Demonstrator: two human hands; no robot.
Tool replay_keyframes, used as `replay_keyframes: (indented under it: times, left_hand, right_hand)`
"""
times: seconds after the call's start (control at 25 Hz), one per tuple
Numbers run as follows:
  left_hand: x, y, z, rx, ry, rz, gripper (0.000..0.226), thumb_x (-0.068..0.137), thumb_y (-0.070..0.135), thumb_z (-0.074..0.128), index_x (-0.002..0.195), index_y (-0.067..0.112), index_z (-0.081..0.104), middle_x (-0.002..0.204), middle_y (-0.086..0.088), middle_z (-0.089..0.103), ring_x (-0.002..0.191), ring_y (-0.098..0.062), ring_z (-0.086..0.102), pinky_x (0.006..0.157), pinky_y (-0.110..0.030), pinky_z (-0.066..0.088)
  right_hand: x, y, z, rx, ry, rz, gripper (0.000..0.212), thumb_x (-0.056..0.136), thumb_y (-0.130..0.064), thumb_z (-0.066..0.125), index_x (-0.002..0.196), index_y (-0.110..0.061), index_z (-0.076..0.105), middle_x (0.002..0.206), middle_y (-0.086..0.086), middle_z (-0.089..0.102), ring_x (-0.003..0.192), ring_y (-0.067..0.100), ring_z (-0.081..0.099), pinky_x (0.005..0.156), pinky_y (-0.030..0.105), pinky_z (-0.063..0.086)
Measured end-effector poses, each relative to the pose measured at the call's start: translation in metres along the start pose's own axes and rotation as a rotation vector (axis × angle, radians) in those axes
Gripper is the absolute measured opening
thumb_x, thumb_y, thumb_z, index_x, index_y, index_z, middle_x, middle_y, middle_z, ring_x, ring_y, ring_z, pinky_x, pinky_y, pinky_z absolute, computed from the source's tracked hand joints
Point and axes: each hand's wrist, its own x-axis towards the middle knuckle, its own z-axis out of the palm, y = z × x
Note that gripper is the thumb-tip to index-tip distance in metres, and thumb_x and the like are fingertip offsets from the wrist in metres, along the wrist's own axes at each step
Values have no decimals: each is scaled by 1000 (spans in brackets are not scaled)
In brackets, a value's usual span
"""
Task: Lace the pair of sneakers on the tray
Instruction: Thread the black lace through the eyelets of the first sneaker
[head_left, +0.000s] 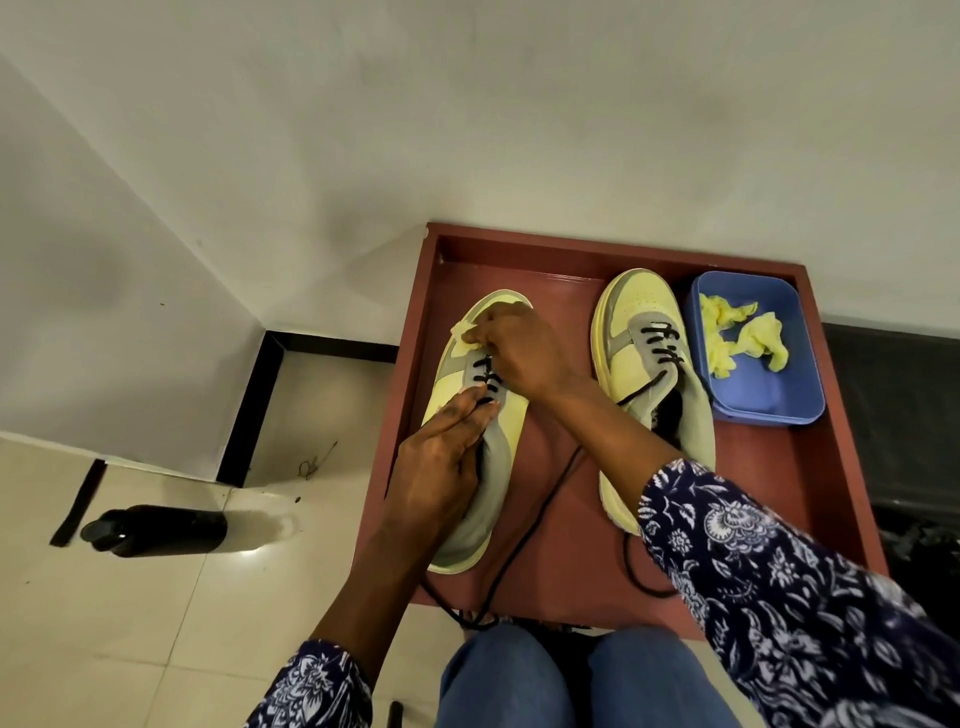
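Two yellow and grey sneakers stand on a reddish-brown tray (810, 452). On the left sneaker (498, 457) my left hand (441, 462) pinches the black lace (524, 535) at the eyelets near the tongue. My right hand (519, 353) reaches across and grips the lace at the lower eyelets near the toe, with a bit of yellow paper under the fingers. The loose lace trails off the tray's near edge. The right sneaker (644, 374) is partly laced, and its lace ends hang loose under my right forearm.
A blue plastic tub (769, 384) with crumpled yellow paper (737, 338) sits in the tray's far right corner. A dark bottle (156, 530) lies on the tiled floor to the left. White walls rise behind, and my knees in jeans are at the bottom.
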Motion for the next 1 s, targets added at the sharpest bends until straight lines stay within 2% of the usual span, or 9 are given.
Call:
replay_keyframes:
  times: [0.08, 0.24, 0.36, 0.44, 0.56, 0.68, 0.8, 1.0]
  left_hand:
    - [1, -1, 1, 0, -3, 6, 37, 86, 10, 40, 114, 3, 63, 121, -16, 61, 114, -17, 49, 102, -15, 25]
    - [0, -1, 1, 24, 6, 4, 35, 82, -2, 50, 114, 4, 64, 123, -13, 61, 115, -14, 47, 101, -17, 30]
    - [-1, 0, 0, 7, 8, -10, 37, 82, -2, 50, 115, 7, 64, 125, -9, 60, 118, -7, 46, 102, -9, 27]
    - [0, 0, 0, 4, 12, -14, 37, 82, -2, 49, 115, 7, 64, 126, -8, 59, 121, -1, 42, 102, -2, 23]
    - [0, 0, 0, 12, 21, 4, 36, 81, -4, 50, 114, 5, 64, 124, -10, 60, 124, -5, 35, 100, 1, 21]
    - [0, 0, -1, 7, 20, 9, 37, 81, -4, 51, 113, 6, 64, 124, -10, 60, 122, 3, 33, 100, 1, 22]
    - [0, 0, -1, 5, 7, 6, 38, 81, -4, 49, 114, 7, 64, 125, -8, 60, 122, -5, 39, 100, -3, 26]
    - [-1, -1, -3, -16, 0, -18, 38, 83, -3, 48, 117, 8, 63, 129, -7, 57, 121, -5, 46, 103, -8, 28]
  right_hand:
    - [11, -5, -2, -89, -81, -43, 36, 89, -1, 48, 123, -5, 59, 123, 14, 58, 116, 30, 51, 93, 32, 40]
    - [29, -4, -12, -199, -69, -102, 33, 94, -6, 44, 123, -5, 59, 122, 13, 58, 115, 26, 52, 91, 28, 40]
    - [30, 5, -25, -258, -32, -46, 35, 97, -7, 35, 124, -6, 57, 124, 12, 56, 118, 25, 49, 96, 28, 34]
    - [30, 16, -30, -234, -11, 65, 36, 97, -6, 35, 127, -7, 56, 125, 14, 55, 117, 27, 49, 94, 28, 34]
    - [25, 31, -21, -42, 35, 308, 43, 90, 0, 41, 130, -9, 52, 128, 16, 55, 119, 29, 50, 96, 27, 33]
    - [5, 28, -5, 286, 187, 561, 46, 84, 5, 44, 126, -7, 55, 130, 15, 57, 121, 29, 51, 102, 29, 36]
    - [-19, 18, 2, 571, 310, 782, 45, 83, 5, 44, 121, -12, 60, 126, 9, 60, 114, 27, 56, 94, 28, 44]
    - [-60, -12, 25, 783, 376, 825, 41, 84, 6, 44, 118, -11, 62, 120, 7, 64, 105, 25, 60, 87, 26, 45]
